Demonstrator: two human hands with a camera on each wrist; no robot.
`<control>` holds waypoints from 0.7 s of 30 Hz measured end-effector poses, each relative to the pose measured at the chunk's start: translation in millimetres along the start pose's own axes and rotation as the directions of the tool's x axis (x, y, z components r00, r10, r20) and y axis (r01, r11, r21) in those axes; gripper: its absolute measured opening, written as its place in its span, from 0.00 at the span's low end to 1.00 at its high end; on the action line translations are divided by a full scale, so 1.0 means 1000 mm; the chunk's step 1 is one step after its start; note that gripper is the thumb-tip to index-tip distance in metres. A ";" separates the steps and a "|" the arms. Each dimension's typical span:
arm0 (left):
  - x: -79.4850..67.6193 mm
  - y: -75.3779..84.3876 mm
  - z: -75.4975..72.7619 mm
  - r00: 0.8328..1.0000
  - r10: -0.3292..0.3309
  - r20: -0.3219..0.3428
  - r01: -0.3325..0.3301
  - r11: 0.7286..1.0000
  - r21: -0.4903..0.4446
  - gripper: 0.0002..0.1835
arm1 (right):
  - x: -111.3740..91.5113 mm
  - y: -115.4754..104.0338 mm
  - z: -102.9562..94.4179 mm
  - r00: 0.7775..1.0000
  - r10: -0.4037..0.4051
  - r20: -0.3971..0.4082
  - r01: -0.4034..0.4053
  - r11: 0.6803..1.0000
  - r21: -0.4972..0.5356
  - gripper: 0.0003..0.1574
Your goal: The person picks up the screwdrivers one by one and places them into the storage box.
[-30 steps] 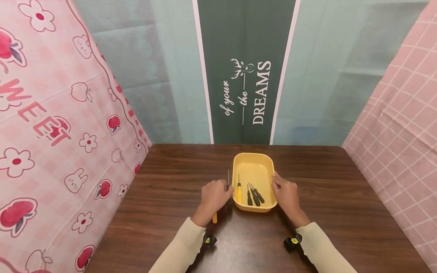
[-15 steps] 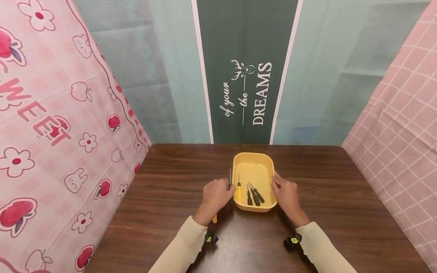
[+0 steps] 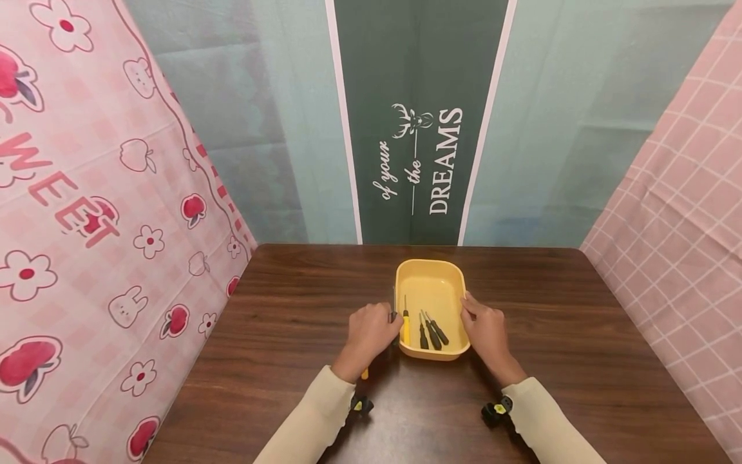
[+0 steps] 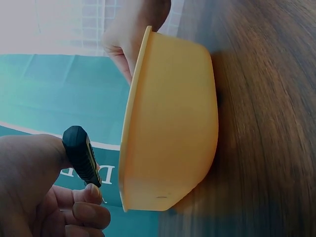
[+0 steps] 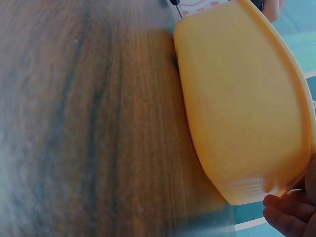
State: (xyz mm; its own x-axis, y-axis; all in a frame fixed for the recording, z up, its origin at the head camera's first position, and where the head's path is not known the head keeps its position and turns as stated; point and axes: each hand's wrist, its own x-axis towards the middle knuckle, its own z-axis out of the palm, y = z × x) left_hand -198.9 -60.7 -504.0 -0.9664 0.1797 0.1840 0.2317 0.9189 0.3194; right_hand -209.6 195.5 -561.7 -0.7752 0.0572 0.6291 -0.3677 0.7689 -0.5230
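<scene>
Pinched between thumb and fingers of my left hand (image 3: 371, 330) is a black-handled screwdriver (image 4: 81, 155), its shaft pointing away from me. In the head view it overlaps the left rim of a yellow plastic bin (image 3: 433, 283). My right hand (image 3: 488, 330) grips the bin's right rim, fingertips against the outer wall in the right wrist view. Inside the bin lie a yellow-handled screwdriver (image 3: 407, 330) near the left wall and three small black-handled screwdrivers (image 3: 433, 335) towards the front.
On the brown wood table (image 3: 278, 309), a yellow handle end (image 3: 364, 373) shows beside my left wrist, mostly hidden by it. Printed cloths hang behind and on both sides of the table.
My left hand has moved slightly right with the screwdriver, whose shaft now overlaps the bin's left rim. The right hand and the bin have stayed in place.
</scene>
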 end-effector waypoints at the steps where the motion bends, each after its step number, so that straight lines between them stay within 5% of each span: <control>1: 0.001 0.001 0.000 1.000 0.000 0.001 0.000 1.000 0.003 0.22 | 0.000 0.000 0.000 1.000 0.002 0.001 -0.002 1.000 0.000 0.14; 21: 0.002 0.010 0.007 1.000 0.026 -0.004 -0.026 0.999 0.023 0.25 | -0.004 0.000 0.001 1.000 -0.001 0.008 0.001 0.999 -0.041 0.13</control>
State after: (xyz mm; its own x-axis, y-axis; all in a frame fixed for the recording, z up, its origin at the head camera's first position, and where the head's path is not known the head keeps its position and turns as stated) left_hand -199.3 -49.2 -506.8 -0.9595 0.2024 0.1961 0.2543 0.9217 0.2928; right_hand -207.2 195.1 -564.5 -0.7790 0.0514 0.6249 -0.3474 0.7943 -0.4983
